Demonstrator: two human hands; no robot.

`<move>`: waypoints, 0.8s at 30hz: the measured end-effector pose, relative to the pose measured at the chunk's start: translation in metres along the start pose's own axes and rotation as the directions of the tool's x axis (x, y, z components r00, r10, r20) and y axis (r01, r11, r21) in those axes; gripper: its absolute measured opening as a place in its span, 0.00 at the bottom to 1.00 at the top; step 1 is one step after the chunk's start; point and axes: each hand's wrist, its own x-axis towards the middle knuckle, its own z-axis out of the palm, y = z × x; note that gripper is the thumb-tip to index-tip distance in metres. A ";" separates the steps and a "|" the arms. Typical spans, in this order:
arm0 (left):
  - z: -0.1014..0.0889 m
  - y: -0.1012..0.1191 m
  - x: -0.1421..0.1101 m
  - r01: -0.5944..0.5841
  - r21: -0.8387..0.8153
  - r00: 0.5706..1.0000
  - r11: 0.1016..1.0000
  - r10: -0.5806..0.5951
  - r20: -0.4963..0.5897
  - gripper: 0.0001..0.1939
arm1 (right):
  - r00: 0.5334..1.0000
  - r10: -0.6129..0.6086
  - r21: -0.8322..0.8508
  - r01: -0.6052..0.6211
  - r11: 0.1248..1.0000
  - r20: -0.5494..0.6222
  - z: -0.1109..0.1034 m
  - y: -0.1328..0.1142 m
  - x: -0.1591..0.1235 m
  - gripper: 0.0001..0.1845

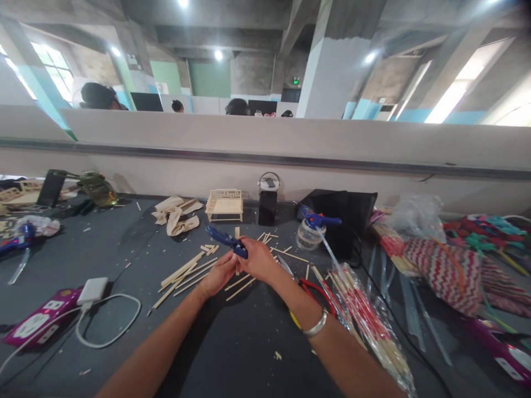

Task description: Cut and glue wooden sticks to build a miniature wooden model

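Note:
My right hand (259, 258) is closed around a dark blue hand tool (223, 236), its exact kind unclear, which points up and to the left. Just below it, my left hand (220, 274) pinches a short wooden stick (237, 232) that stands up between the two hands. My fingers partly hide both the stick and the working end of the tool. Loose wooden sticks (182, 272) lie left of my hands, and several more are scattered behind and to the right. Under my right forearm, red-handled scissors (317, 293) are partly covered.
A small wooden stick model (224, 205) and a phone (267, 208) stand at the back. A blue glue gun (321, 220) rests on a clear jar (307, 236). Bagged sticks (365, 315) lie right; a purple power strip (43, 318) with a white charger (93, 290) lies left.

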 end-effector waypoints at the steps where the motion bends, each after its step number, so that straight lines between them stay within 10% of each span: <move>1: 0.000 0.000 0.000 0.002 -0.003 1.000 1.000 -0.002 -0.002 0.11 | 1.000 -0.002 -0.002 0.002 1.000 0.002 0.001 0.000 0.000 0.12; 24: 0.007 -0.004 -0.006 -0.022 -0.045 0.998 0.999 0.019 -0.064 0.15 | 1.000 -0.008 -0.008 0.008 1.000 0.011 0.007 -0.004 -0.007 0.14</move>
